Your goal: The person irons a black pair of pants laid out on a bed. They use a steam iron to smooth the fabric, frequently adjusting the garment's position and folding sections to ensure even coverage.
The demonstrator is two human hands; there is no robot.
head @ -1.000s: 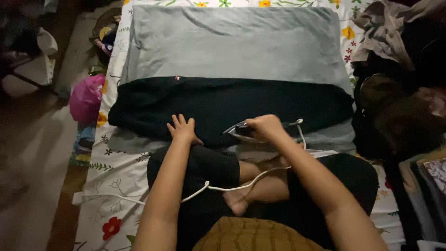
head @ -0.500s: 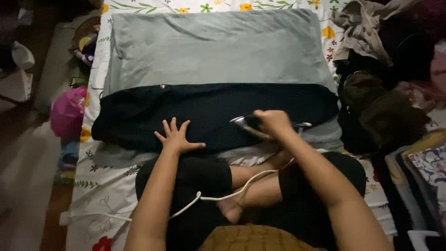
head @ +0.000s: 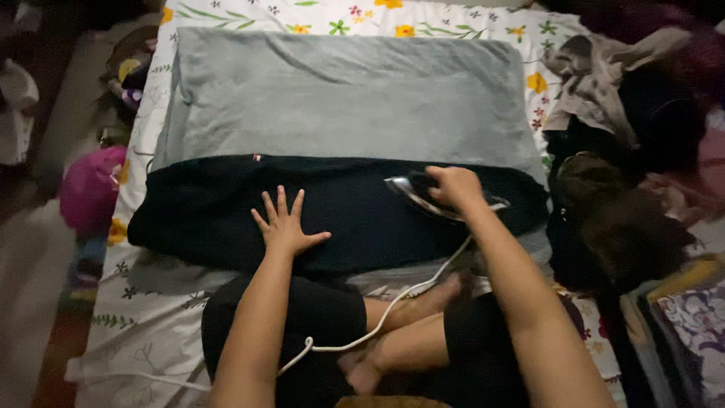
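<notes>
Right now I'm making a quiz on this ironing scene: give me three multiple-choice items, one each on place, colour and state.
1. Where does the left hand lie?
A on the dark garment
B on the white cord
C on the floor

2. What colour is the towel under the garment?
A red
B grey-green
C yellow

3. How are the left fingers?
A fisted
B spread flat
C pinching cloth

Answers:
1 A, the palm rests on the garment.
2 B, it shows pale grey-green.
3 B, they fan out, while the right hand grips the iron.

A floral bedsheet (head: 151,332) covers the mattress, and a grey-green towel (head: 347,94) lies spread flat on it, with a heap of dark clothes (head: 619,151) just right of the towel.
</notes>
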